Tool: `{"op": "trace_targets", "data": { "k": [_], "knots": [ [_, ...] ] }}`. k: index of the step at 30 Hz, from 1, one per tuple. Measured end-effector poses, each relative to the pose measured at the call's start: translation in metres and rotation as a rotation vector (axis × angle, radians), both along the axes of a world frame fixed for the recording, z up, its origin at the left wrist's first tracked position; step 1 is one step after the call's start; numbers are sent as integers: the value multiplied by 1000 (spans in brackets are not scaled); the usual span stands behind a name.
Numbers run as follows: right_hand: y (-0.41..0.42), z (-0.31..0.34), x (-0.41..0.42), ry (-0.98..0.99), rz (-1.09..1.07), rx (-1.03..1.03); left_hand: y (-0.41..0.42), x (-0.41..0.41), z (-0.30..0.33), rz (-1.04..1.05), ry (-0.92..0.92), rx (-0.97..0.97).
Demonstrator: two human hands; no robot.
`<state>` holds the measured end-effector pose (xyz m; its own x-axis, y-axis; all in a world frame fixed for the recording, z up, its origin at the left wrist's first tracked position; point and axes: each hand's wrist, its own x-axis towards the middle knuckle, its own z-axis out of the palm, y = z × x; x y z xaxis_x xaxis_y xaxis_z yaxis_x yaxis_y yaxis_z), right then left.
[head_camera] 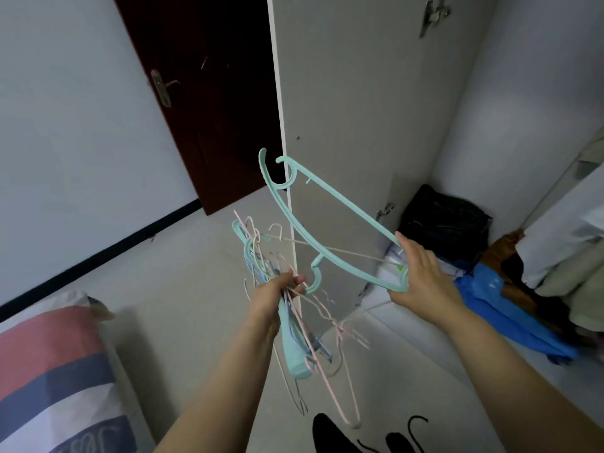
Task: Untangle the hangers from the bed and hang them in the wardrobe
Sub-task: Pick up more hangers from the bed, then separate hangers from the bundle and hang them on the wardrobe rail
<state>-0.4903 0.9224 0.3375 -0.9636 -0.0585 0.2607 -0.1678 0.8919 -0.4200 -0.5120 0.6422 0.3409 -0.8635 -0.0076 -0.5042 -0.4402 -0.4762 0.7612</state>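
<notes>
Two hands work in front of the open wardrobe door, the landmark here. Left of that door's lower edge, the left hand curls tight around a tangled bundle of hangers, thin wire ones in pink and white mixed with teal plastic, dangling below the fist. Right of it, across the door's face, the right hand grips one end of a large teal hanger, its hook reaching past the door's edge. A thin white wire still crosses it. These look light; the plastic stiff, the wire springy and prone to snag. Holding the teal one by its shoulder and drawing it sideways seems wisest.
</notes>
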Motion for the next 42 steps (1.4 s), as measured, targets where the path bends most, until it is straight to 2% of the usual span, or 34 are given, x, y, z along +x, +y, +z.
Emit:
{"op": "trace_targets", "data": {
  "k": [6, 14, 18, 26, 30, 32, 38, 42],
  "knots": [
    [12, -13, 8, -34, -84, -68, 8, 1, 1, -107, -81, 57],
    [61, -10, 2, -20, -140, -89, 61, -15, -4, -106, -84, 35],
    [112, -7, -6, 13, -156, -110, 109, -28, -7, -69, -85, -10],
    [253, 15, -31, -77, -264, -283, 230, -69, 1, 91, -143, -9],
    [293, 37, -41, -94, -341, -558, 288, -76, 1, 173, -175, 7],
    [308, 56, -53, -174, -394, -703, 316, -78, 6, 192, -200, 35],
    [335, 129, -94, -259, -358, -1477, 376, -99, 38, 161, -233, 127],
    [345, 184, -133, -178, -317, -1745, 404, -128, 76, 104, -153, 257]
  ]
}}
